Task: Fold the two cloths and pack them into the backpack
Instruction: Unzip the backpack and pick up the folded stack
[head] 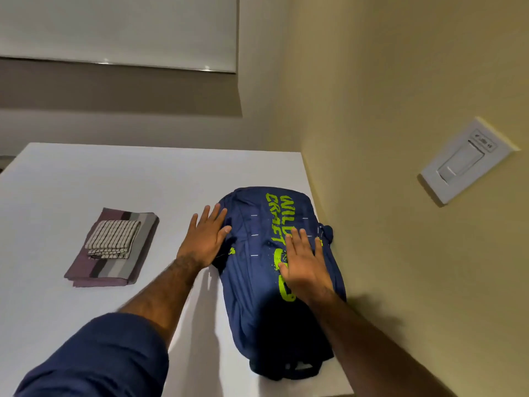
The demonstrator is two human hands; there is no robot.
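Note:
A navy backpack (pixel 257 282) with lime-green lettering lies flat on the white table (pixel 86 181), close to the right wall. My left hand (pixel 207 237) rests flat on the backpack's left edge, fingers straight. On the backpack's front panel my right hand (pixel 305 262) presses down with spread fingers. To the left, apart from both hands, a folded purple and grey striped cloth (pixel 114 267) lies on the table. A smaller folded white cloth with dark stripes (pixel 113 237) sits on top of it.
The yellow wall (pixel 400 110) runs along the table's right edge and carries a white switch plate (pixel 465 160). A window blind (pixel 114 30) hangs behind the table. The table's near edge lies below the backpack.

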